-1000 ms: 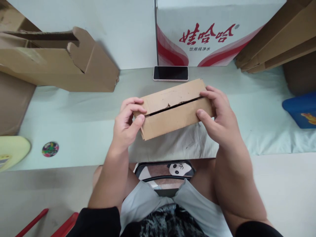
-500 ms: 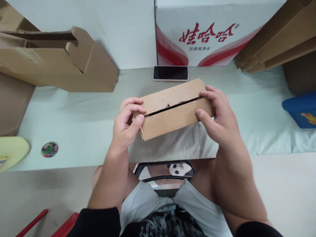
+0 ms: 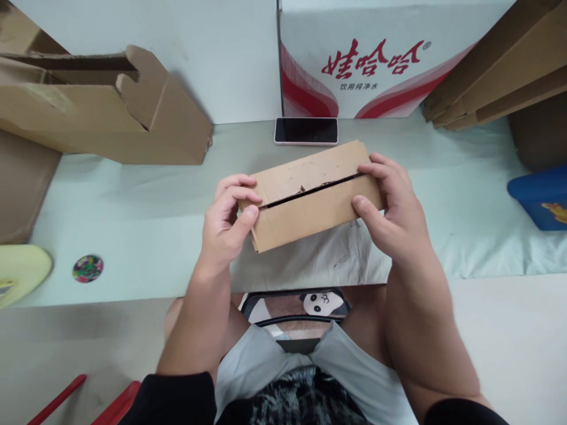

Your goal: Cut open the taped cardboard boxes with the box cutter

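- Pale green cloth (image 3: pixel 146 236) covers the table, and a white panel (image 3: pixel 199 59) stands up at the back.
- Right in front of the person is a small brown cardboard box (image 3: pixel 305 218), over the middle of the cloth and tilted so its right end sits farther back. I cannot tell if its bottom touches the cloth.
- One long dark gap runs across the side we see (with a small torn bit on its edge).
- The left hand (image 3: pixel 225 221) is clamped on the left end of the box, with its thumb on the near flap and its fingers bent over the far flap.
- The right hand (image 3: pixel 394 206) is clamped on the right end, thumb on the near flap, fingers around the end.
- Just behind the box lies a phone (image 3: pixel 306 131) with a black screen. Behind that stands a big white and red Wahaha water carton (image 3: pixel 376 65).
- A big brown cardboard carton (image 3: pixel 101 118) is at the back left, and more folded cardboard (image 3: pixel 500 65) leans at the back right.
- A round, colorful disc (image 3: pixel 87 268) lies near the front edge on the left, beside something pale yellow (image 3: pixel 22 274).
- A blue plastic bin (image 3: pixel 538 198) is far right.
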Motion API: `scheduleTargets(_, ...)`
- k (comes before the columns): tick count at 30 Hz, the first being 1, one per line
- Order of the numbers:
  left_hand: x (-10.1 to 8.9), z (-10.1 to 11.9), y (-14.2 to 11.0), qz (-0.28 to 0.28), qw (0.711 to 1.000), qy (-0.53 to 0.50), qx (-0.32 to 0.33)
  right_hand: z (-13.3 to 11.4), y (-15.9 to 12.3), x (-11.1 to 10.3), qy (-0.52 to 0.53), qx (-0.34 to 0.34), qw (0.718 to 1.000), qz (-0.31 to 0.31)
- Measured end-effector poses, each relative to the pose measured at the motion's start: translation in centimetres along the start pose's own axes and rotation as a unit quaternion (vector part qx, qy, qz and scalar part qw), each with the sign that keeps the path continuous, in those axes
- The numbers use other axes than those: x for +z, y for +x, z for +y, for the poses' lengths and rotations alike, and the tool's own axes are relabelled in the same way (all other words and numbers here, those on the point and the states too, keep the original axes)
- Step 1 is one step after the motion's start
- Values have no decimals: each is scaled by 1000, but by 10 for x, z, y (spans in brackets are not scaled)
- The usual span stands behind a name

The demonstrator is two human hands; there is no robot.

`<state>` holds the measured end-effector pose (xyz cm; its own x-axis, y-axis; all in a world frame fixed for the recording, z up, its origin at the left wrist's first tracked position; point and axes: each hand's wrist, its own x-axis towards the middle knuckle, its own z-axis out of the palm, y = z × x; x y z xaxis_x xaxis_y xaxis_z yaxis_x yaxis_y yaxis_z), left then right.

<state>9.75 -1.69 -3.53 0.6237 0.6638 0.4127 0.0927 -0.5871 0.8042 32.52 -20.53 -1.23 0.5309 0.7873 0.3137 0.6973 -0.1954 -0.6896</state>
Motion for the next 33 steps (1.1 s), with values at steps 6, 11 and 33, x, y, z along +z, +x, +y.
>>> scheduleTargets(6, 1, -1, 0, -3, 1000, -3, 10, 0, 0, 0, -1, -3, 1000, 1)
scheduleTargets(11, 1, -1, 0, -4, 1000, -10, 12, 0, 0, 1, 2, -5, 1000, 4)
scheduleTargets(33, -19, 9, -9, -192, 972, 104, 92, 7, 0, 7, 6, 10, 1000, 17)
